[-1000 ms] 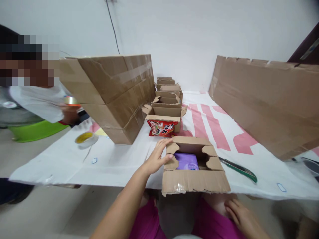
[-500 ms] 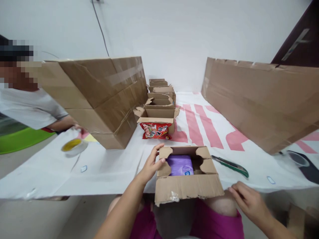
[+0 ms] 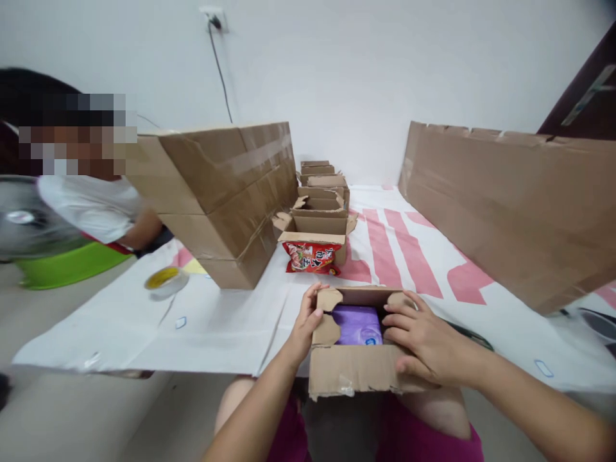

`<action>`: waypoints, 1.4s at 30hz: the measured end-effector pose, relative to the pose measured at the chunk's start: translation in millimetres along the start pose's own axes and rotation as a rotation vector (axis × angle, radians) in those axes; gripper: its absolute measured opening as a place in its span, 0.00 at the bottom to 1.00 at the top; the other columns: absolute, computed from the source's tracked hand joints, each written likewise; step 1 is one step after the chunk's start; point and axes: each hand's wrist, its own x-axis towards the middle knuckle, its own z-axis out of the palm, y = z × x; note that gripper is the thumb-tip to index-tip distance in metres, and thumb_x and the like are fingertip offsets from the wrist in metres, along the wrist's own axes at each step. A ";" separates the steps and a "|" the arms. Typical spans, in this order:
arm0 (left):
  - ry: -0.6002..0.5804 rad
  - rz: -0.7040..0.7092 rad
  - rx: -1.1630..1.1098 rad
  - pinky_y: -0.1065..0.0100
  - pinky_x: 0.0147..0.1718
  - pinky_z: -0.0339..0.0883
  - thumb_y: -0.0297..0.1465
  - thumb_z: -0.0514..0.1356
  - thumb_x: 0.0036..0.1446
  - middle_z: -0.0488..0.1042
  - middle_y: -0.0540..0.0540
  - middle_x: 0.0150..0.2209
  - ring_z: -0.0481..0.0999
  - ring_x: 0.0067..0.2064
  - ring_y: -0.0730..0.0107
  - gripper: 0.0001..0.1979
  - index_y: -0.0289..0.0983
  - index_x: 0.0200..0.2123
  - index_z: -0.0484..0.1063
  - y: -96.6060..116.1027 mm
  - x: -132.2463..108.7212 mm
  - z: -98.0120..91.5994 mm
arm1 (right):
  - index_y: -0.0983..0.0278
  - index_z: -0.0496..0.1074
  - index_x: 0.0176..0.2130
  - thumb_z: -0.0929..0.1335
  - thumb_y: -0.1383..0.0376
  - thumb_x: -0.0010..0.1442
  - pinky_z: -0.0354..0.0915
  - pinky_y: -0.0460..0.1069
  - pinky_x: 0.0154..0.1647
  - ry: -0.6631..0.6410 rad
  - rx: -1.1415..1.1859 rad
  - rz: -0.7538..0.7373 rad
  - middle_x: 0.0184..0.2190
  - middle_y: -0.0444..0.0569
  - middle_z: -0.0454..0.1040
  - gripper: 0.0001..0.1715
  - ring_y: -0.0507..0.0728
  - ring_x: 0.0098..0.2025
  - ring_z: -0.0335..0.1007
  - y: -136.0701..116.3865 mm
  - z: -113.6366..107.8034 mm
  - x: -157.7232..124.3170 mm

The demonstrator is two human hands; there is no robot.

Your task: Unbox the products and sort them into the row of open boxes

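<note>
A small open cardboard box (image 3: 355, 369) sits at the near edge of the white sheet, over my lap. Inside it lies a purple packet (image 3: 359, 324). My left hand (image 3: 308, 324) grips the box's left side flap, fingers curled round it. My right hand (image 3: 422, 343) lies over the right flap and the box's right wall, fingers bent and pressing it inward. A red snack bag (image 3: 310, 256) leans against the following small box in the row.
A row of small open boxes (image 3: 320, 208) runs back to the wall. Large cardboard boxes stand left (image 3: 226, 192) and right (image 3: 510, 199). A green-handled cutter (image 3: 469, 335) lies behind my right hand. A tape roll (image 3: 166, 280) and another person (image 3: 91, 199) are at the left.
My right hand rose from my lap and came onto the right flap of the small box. My left hand stayed on the left flap. The other person shifted.
</note>
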 end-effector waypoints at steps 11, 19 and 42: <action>-0.197 0.053 -0.146 0.48 0.65 0.41 0.60 0.57 0.48 0.48 0.38 0.68 0.49 0.68 0.51 0.54 0.48 0.67 0.31 -24.6 -10.8 -26.0 | 0.62 0.73 0.45 0.62 0.55 0.63 0.59 0.64 0.51 0.187 -0.292 0.309 0.50 0.56 0.73 0.18 0.67 0.50 0.67 31.0 -4.4 -22.3; -0.343 0.038 0.010 0.46 0.65 0.32 0.60 0.65 0.33 0.32 0.35 0.70 0.37 0.70 0.48 0.71 0.48 0.65 0.17 -13.2 -22.3 -30.5 | 0.56 0.72 0.53 0.63 0.47 0.61 0.59 0.68 0.58 0.205 -0.192 0.464 0.61 0.55 0.64 0.27 0.70 0.62 0.57 51.1 15.6 -51.5; -0.088 0.308 0.195 0.53 0.58 0.56 0.39 0.59 0.60 0.71 0.40 0.53 0.68 0.58 0.59 0.26 0.44 0.60 0.59 70.1 20.0 -66.6 | 0.60 0.45 0.67 0.68 0.45 0.52 0.51 0.64 0.65 0.379 0.527 0.521 0.67 0.58 0.51 0.53 0.70 0.68 0.44 57.9 96.7 -33.7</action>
